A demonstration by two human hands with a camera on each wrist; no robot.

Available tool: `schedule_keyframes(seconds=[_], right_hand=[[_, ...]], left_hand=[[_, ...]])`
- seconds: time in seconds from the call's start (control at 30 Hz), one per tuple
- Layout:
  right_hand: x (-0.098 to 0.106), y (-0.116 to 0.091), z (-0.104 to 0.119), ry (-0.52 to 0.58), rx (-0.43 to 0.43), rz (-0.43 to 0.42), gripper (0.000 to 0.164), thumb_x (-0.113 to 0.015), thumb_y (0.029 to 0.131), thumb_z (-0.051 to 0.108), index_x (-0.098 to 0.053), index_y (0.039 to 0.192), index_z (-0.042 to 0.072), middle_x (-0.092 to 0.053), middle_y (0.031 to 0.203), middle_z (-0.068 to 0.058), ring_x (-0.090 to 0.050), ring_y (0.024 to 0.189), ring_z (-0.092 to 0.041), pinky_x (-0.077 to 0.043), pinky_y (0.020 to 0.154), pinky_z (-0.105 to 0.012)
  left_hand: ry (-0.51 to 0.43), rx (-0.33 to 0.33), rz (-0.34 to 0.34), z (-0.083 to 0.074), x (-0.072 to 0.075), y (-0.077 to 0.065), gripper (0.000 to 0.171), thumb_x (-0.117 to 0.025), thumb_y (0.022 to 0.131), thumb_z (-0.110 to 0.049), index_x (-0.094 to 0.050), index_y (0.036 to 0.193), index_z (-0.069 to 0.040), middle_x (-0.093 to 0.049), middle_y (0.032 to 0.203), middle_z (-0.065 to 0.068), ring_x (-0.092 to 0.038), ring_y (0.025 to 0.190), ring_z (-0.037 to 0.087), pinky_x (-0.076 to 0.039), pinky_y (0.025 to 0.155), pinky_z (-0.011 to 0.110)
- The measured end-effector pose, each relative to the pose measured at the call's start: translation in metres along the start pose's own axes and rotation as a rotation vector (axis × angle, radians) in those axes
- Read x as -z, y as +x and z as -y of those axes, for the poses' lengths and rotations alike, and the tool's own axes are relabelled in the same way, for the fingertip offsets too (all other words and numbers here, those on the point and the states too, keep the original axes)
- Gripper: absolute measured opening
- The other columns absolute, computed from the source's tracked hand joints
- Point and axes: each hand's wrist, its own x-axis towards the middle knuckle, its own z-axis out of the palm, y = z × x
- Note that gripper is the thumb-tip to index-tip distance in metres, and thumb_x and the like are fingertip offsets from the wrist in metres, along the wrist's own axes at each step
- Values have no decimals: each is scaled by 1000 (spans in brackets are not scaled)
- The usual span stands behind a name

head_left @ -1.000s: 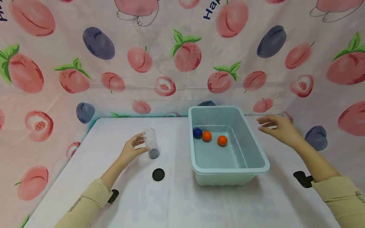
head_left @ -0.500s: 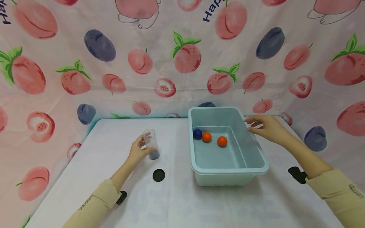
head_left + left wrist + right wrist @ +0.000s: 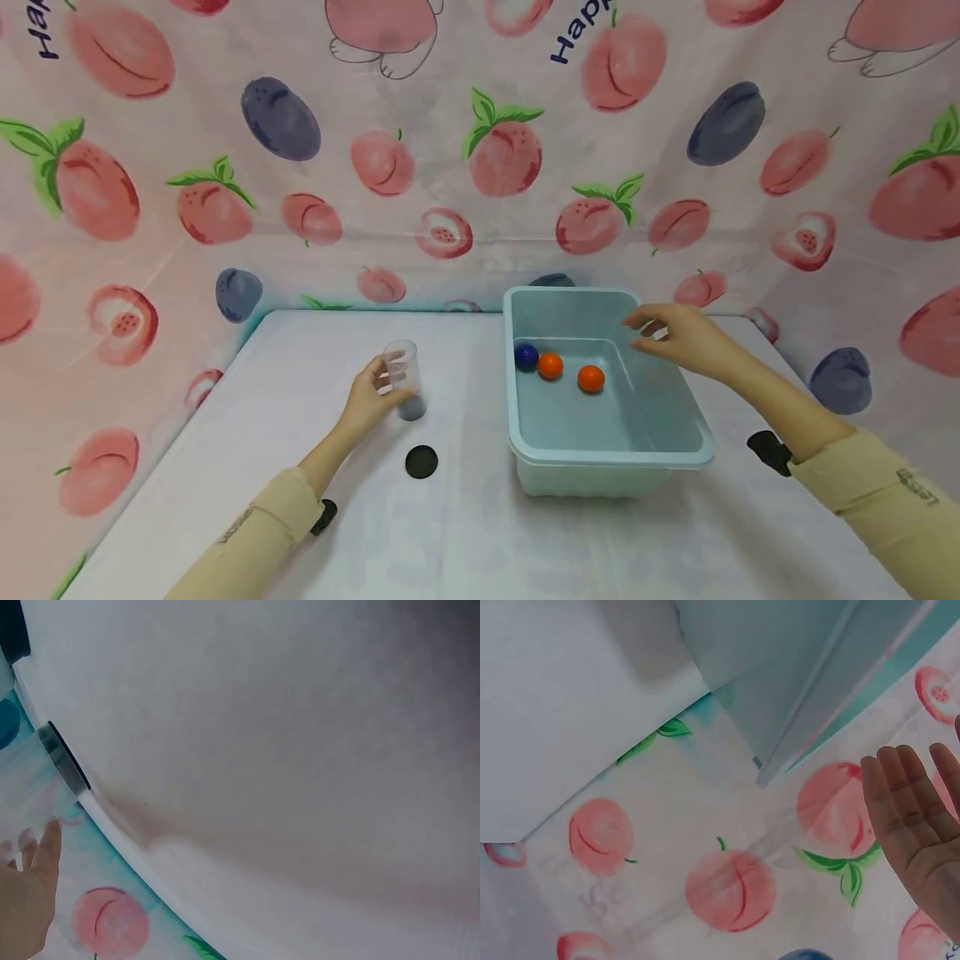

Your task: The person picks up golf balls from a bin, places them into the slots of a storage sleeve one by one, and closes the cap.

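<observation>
My left hand (image 3: 370, 398) holds a clear cylindrical container (image 3: 406, 371) upright at the left of the table, thumb on the near side and fingers behind. It has a grey-black bottom and, in the left wrist view, a dark band (image 3: 64, 757) round that end. In front of it a flat black disc (image 3: 422, 462) lies on the table. My right hand (image 3: 678, 337) hovers over the right wall of a pale blue-green bin (image 3: 611, 458), fingers slightly bent, holding nothing. Inside the bin, a dark blue ball (image 3: 527, 357) and two orange balls (image 3: 551, 366) lie toward the back left.
A white cloth covers the table (image 3: 465, 533). Behind it hangs a pink curtain (image 3: 480, 275) printed with peaches and plums, close to the table's back edge. The bin's walls stand well above the balls.
My right hand has moved left, from beside the bin to over its right wall. My left hand has come closer round the clear container. The view has shifted slightly.
</observation>
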Motion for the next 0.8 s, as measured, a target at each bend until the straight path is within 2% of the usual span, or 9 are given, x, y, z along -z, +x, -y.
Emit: schedule_keyframes(seconds=[0.27, 0.43, 0.8], right_hand=[[-3, 18, 12, -66, 29, 63, 28, -67, 85, 8, -65, 110, -4, -67, 105, -20, -63, 93, -32, -56, 79, -44], [-4, 30, 19, -92, 54, 98, 26, -67, 84, 7, -66, 107, -5, -68, 101, -19, -64, 92, -33, -55, 81, -46], [-15, 58, 21, -26, 10, 187, 25, -67, 84, 6, -65, 107, -6, -67, 99, -21, -65, 90, -34, -56, 80, -43]], left_hand=[[8, -36, -3, 4, -1, 2, 61, -73, 79, -2, -46, 134, -1, -53, 124, 27, -55, 117, 42, -52, 90, 46], [26, -29, -5, 7, 0, 3, 61, -73, 79, -2, -47, 133, -2, -54, 123, 26, -56, 115, 41, -53, 89, 44], [24, -11, 10, 2, 1, 4, 61, -74, 79, -3, -47, 134, -4, -54, 123, 24, -55, 116, 41, -53, 89, 46]])
